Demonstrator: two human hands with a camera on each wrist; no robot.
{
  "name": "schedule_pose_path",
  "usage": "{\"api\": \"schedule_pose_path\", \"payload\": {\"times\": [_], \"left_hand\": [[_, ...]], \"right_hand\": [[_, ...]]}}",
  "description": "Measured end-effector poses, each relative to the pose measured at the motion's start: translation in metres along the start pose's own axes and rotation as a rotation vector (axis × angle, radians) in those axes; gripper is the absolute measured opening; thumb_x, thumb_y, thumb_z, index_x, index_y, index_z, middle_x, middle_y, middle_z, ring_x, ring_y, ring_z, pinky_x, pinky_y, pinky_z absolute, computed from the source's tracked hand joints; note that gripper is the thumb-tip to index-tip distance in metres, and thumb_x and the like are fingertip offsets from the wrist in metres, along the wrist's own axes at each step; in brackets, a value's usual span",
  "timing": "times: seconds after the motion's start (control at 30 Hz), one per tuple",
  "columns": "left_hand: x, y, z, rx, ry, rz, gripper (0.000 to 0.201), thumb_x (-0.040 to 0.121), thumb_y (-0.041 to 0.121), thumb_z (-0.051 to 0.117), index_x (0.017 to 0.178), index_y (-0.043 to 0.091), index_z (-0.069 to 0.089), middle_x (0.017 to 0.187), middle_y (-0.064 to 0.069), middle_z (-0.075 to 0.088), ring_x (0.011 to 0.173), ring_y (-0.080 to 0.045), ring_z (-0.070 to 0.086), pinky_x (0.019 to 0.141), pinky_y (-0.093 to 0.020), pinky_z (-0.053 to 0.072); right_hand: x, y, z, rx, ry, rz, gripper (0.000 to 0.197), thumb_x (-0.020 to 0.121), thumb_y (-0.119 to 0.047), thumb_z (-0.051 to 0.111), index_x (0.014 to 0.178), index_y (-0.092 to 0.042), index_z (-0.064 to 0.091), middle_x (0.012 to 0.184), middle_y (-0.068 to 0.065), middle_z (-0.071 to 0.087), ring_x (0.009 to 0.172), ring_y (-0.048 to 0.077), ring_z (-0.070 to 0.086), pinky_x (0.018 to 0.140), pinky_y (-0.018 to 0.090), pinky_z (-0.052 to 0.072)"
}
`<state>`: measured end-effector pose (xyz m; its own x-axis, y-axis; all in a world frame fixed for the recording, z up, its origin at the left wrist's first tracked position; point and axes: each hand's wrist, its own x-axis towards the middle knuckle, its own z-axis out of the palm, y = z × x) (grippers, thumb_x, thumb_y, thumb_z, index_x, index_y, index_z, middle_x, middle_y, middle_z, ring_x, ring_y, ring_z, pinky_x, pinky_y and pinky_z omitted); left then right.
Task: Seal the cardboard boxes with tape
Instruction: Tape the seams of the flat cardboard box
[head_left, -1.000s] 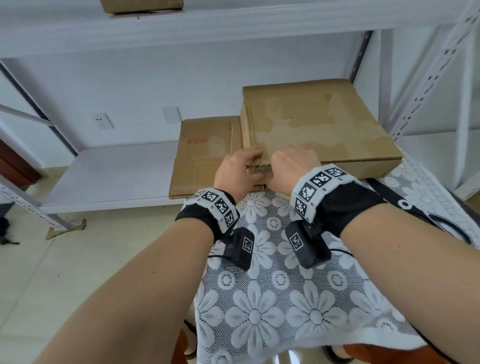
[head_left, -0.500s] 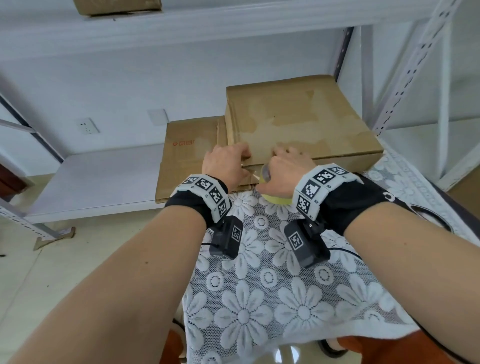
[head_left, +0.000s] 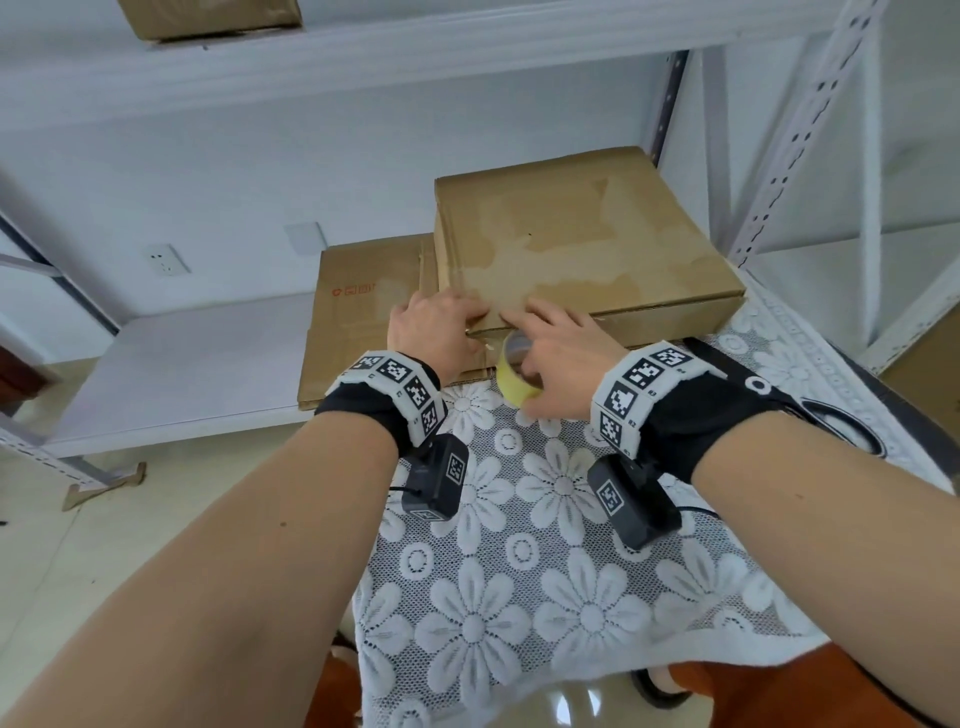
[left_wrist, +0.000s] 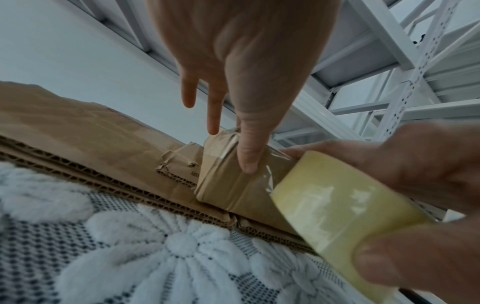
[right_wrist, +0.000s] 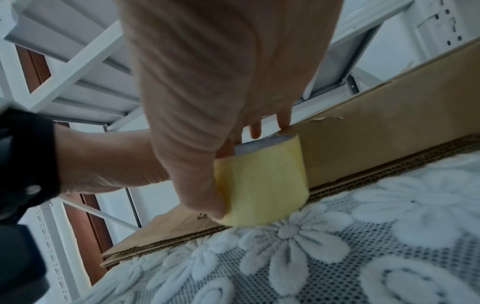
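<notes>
Step in hand: laying clear tape over the near front edge of the flat brown cardboard box (head_left: 582, 249), which lies on the white lace floral tablecloth (head_left: 545, 597).
Left hand (head_left: 434, 332): fingers straight, thumb (left_wrist: 249, 152) pressing the stuck tape end to the box edge.
Right hand (head_left: 563, 353): curled round the pale yellow roll of tape (head_left: 511, 376), just beside the box.
Next move: likely pull the roll down and under, keeping the strip taut, then tear.

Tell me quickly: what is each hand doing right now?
Left hand: open, fingers pressing tape onto the cardboard box.
Right hand: gripping the tape roll.
</notes>
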<state>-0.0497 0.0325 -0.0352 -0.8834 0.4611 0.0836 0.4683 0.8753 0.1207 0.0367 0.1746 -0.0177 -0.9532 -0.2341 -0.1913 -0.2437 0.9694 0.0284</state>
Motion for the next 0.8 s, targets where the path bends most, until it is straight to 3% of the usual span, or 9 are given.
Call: {"api": "schedule_pose_path", "payload": {"times": [0.07,0.13,0.23,0.3,0.4,0.53,0.6,0.67,0.8], "left_hand": [[0.0,0.0,-0.001,-0.013,-0.009,-0.009,0.046,0.094,0.036,0.062,0.138,0.039,0.051,0.146,0.009,0.047,0.13,-0.027,0.044,0.106,-0.046,0.033],[0.0,0.0,-0.001,-0.027,-0.012,-0.021,0.043,0.093,0.035,0.062,0.135,0.039,0.053,0.145,0.009,0.049,0.129,-0.026,0.044,0.105,-0.046,0.033],[0.0,0.0,-0.002,-0.041,-0.021,-0.032,0.047,0.093,0.033,0.063,0.138,0.038,0.051,0.149,0.011,0.044,0.133,-0.025,0.042,0.108,-0.047,0.031],[0.0,0.0,-0.001,-0.045,-0.028,-0.038,0.05,0.093,0.032,0.064,0.14,0.038,0.049,0.15,0.013,0.042,0.134,-0.024,0.041,0.109,-0.047,0.031],[0.002,-0.002,-0.001,-0.051,-0.042,-0.045,0.052,0.092,0.032,0.065,0.14,0.039,0.048,0.15,0.014,0.043,0.134,-0.023,0.041,0.108,-0.046,0.032],[0.002,-0.002,-0.001,-0.047,-0.045,-0.045,0.053,0.091,0.031,0.066,0.14,0.038,0.049,0.15,0.012,0.043,0.134,-0.023,0.041,0.108,-0.046,0.032],[0.002,-0.002,0.0,-0.049,-0.038,-0.045,0.053,0.091,0.03,0.066,0.14,0.038,0.049,0.15,0.013,0.042,0.134,-0.023,0.041,0.109,-0.046,0.032],[0.001,-0.002,0.001,-0.043,-0.037,-0.048,0.053,0.091,0.03,0.066,0.141,0.039,0.048,0.151,0.015,0.041,0.135,-0.022,0.041,0.109,-0.046,0.03],[0.002,-0.003,0.003,-0.032,-0.031,-0.047,0.052,0.092,0.031,0.065,0.139,0.041,0.048,0.151,0.017,0.04,0.134,-0.022,0.043,0.108,-0.045,0.031]], "right_hand": [[-0.005,0.001,-0.002,0.047,0.063,-0.049,0.021,0.084,-0.032,0.064,0.068,-0.019,0.065,0.158,-0.007,0.013,0.145,0.018,0.006,0.115,0.045,0.014],[-0.009,0.003,-0.005,0.054,0.143,-0.088,0.022,0.085,-0.032,0.063,0.073,-0.015,0.067,0.153,-0.008,0.026,0.14,0.017,0.019,0.111,0.041,0.028],[-0.011,0.005,-0.007,0.046,0.215,-0.084,0.027,0.087,-0.038,0.062,0.088,-0.012,0.069,0.127,-0.002,0.042,0.111,0.016,0.044,0.088,0.036,0.049],[-0.013,0.006,-0.004,0.039,0.209,-0.077,0.028,0.091,-0.037,0.056,0.106,-0.015,0.064,0.118,-0.001,0.047,0.095,0.015,0.052,0.079,0.033,0.051],[-0.014,0.005,0.002,0.004,0.253,-0.1,0.02,0.093,-0.033,0.051,0.108,-0.02,0.056,0.124,-0.007,0.058,0.112,0.016,0.055,0.081,0.031,0.048],[-0.01,-0.003,0.002,-0.065,0.299,-0.107,0.007,0.091,-0.022,0.052,0.096,-0.018,0.051,0.115,-0.006,0.062,0.124,0.014,0.048,0.104,0.028,0.038],[-0.008,-0.008,0.0,-0.11,0.265,-0.085,0.004,0.089,-0.017,0.051,0.087,-0.017,0.048,0.098,-0.002,0.065,0.11,0.018,0.057,0.103,0.032,0.04],[-0.01,-0.012,-0.003,-0.098,0.208,-0.058,0.009,0.089,-0.016,0.051,0.082,-0.016,0.046,0.086,-0.001,0.063,0.095,0.021,0.061,0.094,0.035,0.047],[-0.015,-0.015,-0.003,-0.098,0.166,-0.03,0.007,0.093,-0.017,0.049,0.089,-0.012,0.051,0.076,0.0,0.051,0.074,0.02,0.052,0.078,0.031,0.05]]}}
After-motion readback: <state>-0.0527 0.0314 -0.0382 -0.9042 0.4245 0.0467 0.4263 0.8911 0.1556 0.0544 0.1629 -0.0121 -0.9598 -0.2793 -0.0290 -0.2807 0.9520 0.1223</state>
